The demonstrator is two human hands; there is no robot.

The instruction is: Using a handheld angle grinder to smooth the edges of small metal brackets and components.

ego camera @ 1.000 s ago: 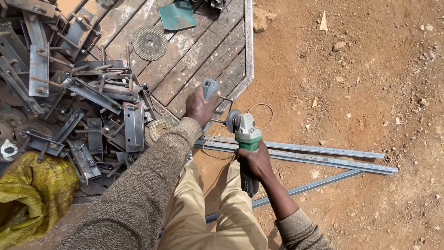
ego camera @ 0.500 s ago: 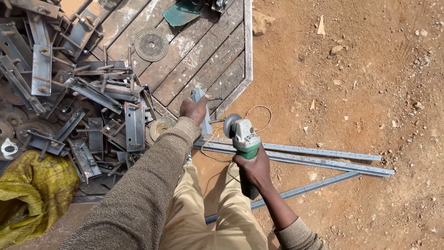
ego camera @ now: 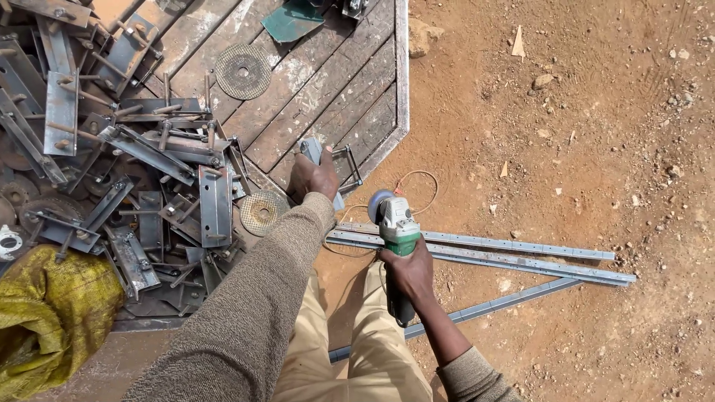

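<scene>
I see a wooden platform [ego camera: 320, 82] carrying metal brackets [ego camera: 149, 171] and grinding discs [ego camera: 243, 71]; long steel strips [ego camera: 506, 257] lie on red dirt [ego camera: 566, 134].

- The angle grinder [ego camera: 396, 231] in the right hand [ego camera: 408, 272] is green with a pale grey head and a black grip.
- The metal bracket [ego camera: 322, 160] in the left hand [ego camera: 313, 179] is dull grey.
- The sleeve [ego camera: 246, 313] is speckled brown-grey.
- The trousers [ego camera: 357, 357] are khaki.
- At 8 o'clock, the sack [ego camera: 48, 316] is mustard yellow.
- At 3 o'clock, the ground [ego camera: 581, 149] is reddish-brown, and the steel strips [ego camera: 506, 257] are silver-grey.
- At 12 o'clock, the sheet scrap [ego camera: 292, 18] is dark green.
</scene>
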